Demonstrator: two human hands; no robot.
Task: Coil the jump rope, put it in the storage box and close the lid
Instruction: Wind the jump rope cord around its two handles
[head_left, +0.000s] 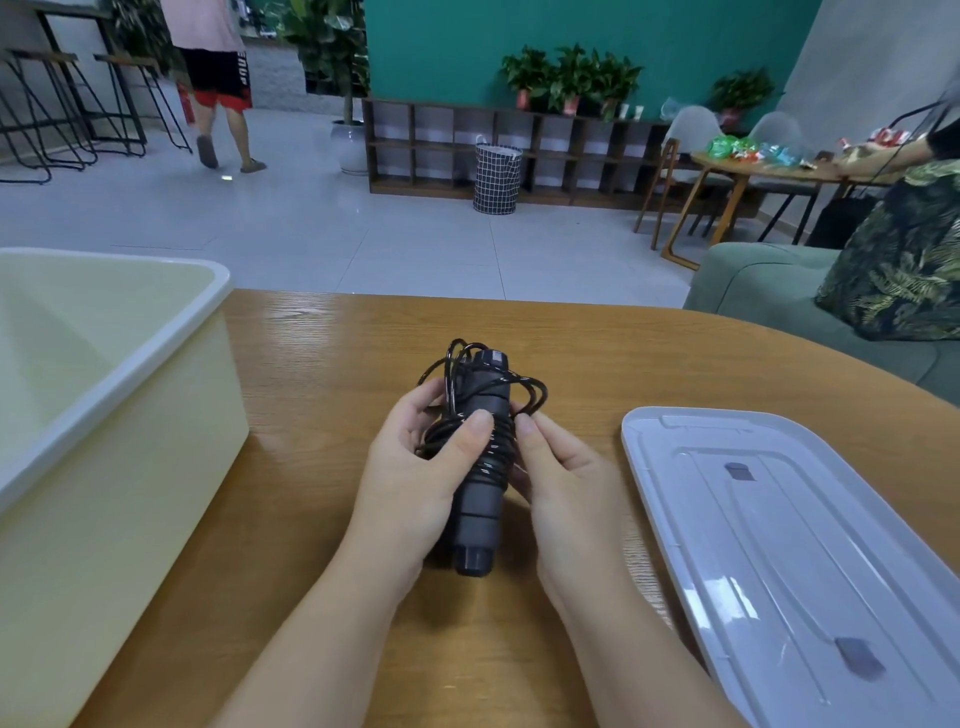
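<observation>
The black jump rope (483, 457) is bundled: its thin cord is wound around the dark handles, with loose loops sticking out at the top. My left hand (415, 467) grips the bundle from the left, thumb pressed on the wound cord. On the right side, my right hand (561, 473) holds the bundle with fingertips on the cord. The bundle is held upright just above the wooden table (571, 353). The cream storage box (119, 384) stands open at the left. Its translucent lid (789, 545) lies flat on the table at the right.
Beyond the table lies a tiled floor with a shelf unit (519, 150) and a checked basket (496, 176). A person (218, 78) walks at the far left. Another person sits at the right by a green sofa (769, 291).
</observation>
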